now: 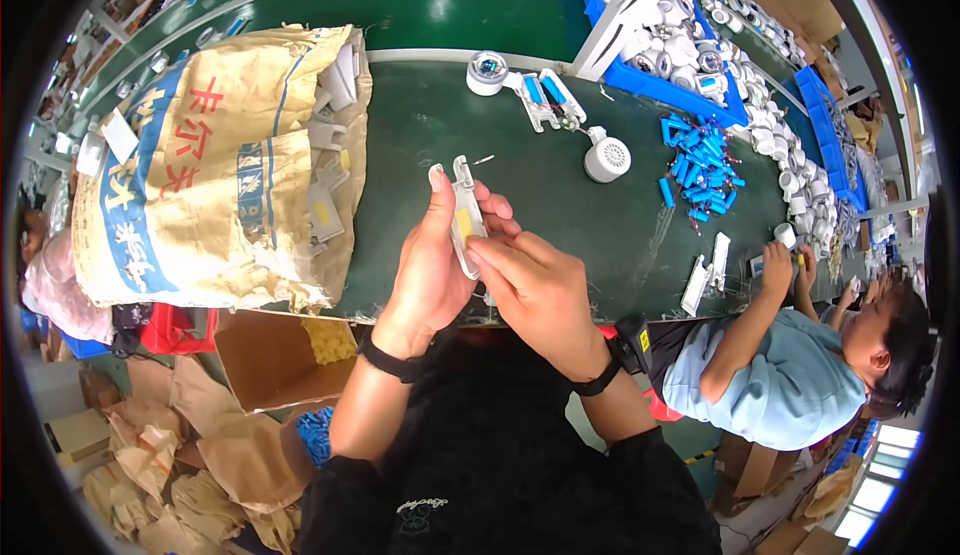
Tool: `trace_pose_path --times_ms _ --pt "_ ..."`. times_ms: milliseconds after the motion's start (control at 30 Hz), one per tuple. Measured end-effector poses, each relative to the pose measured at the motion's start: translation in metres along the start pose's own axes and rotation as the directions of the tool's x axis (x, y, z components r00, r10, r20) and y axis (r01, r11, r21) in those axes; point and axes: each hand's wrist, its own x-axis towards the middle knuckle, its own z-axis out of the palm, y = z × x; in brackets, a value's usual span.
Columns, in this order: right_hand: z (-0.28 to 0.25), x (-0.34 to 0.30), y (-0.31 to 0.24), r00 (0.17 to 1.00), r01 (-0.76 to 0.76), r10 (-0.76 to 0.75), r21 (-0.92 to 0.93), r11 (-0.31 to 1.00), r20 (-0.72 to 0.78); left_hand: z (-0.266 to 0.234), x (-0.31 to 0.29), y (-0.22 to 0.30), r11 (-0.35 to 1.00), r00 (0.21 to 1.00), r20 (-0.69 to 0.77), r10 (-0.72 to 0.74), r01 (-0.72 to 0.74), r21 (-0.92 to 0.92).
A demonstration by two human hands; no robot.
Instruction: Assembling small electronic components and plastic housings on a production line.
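A long white plastic casing half (465, 198) with a yellow pad (462, 225) inside it lies across my left hand (425, 273). The thumb and fingers of that hand hold the casing by its sides, tilted above the table. My right hand (545, 290) is closed at the lower end of the casing, thumb and index finger pressed on it beside the pad. The right fingertips partly hide that end. Farther off lie an opened white housing with blue battery cells (540, 91), a white round head with a grille (606, 158) and another with a clear face (487, 72).
At left a torn yellow sack (200, 175) spills white casings. Blue cells (700, 165) are heaped at right, near a blue bin (680, 90) of white parts. Two casing halves (706, 273) lie near the table's front edge. A co-worker (780, 355) works at right.
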Motion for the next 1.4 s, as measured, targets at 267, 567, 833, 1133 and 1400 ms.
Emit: trace_pose_path --times_ms 267,567,833,1133,1400 --pt "-0.002 -0.001 0.002 1.0 -0.014 0.014 0.035 0.999 0.005 0.002 -0.001 -0.001 0.999 0.999 -0.016 -0.028 0.027 -0.027" --pt "-0.005 -0.002 -0.002 0.998 0.05 -0.047 -0.075 0.996 0.048 0.007 -0.003 -0.003 0.999 0.999 -0.042 0.0 0.002 0.05" --pt "-0.001 -0.006 0.005 0.992 0.016 -0.024 -0.06 0.998 -0.125 0.014 -0.004 -0.008 0.993 0.999 -0.048 0.023 -0.017 0.12" --pt "-0.105 -0.056 0.022 0.705 -0.37 0.603 0.533 0.761 -0.372 0.058 0.016 -0.09 0.958 0.978 -0.167 -0.127 0.165 0.236" --pt "-0.126 -0.158 0.005 0.757 -0.351 0.653 0.822 0.45 -0.034 0.068 0.082 -0.225 0.472 0.997 -0.073 0.013 0.058 0.88"
